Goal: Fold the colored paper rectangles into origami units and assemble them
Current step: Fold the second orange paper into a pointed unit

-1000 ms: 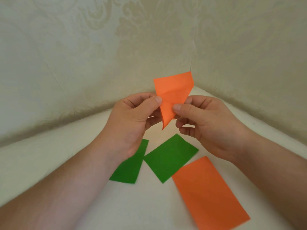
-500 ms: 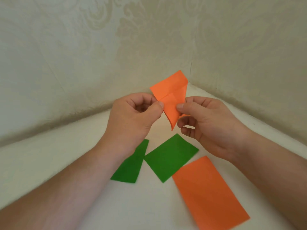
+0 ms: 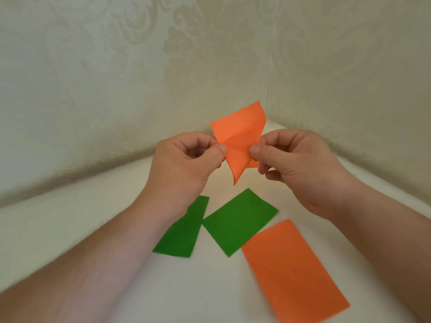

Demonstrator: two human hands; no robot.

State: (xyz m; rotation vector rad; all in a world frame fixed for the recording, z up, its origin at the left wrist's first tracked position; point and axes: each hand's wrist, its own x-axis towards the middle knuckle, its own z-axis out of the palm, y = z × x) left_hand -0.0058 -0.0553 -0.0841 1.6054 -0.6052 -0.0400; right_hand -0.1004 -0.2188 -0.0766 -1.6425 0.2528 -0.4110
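A partly folded orange paper (image 3: 238, 138) hangs in the air above the white surface, its lower end coming to a point. My left hand (image 3: 186, 166) pinches its left edge between thumb and forefinger. My right hand (image 3: 300, 169) pinches its right edge the same way. Below the hands lie two flat green rectangles, one (image 3: 182, 231) partly under my left wrist and one (image 3: 240, 220) in the middle. A flat orange rectangle (image 3: 293, 271) lies at the lower right.
The white surface (image 3: 116, 217) ends in a corner of cream patterned wall (image 3: 210, 66) just behind the hands. Bare surface stretches to the left of the papers.
The held orange paper has been turned and spread wider between my hands. My right hand moved a little to the right. The papers on the surface have not moved.
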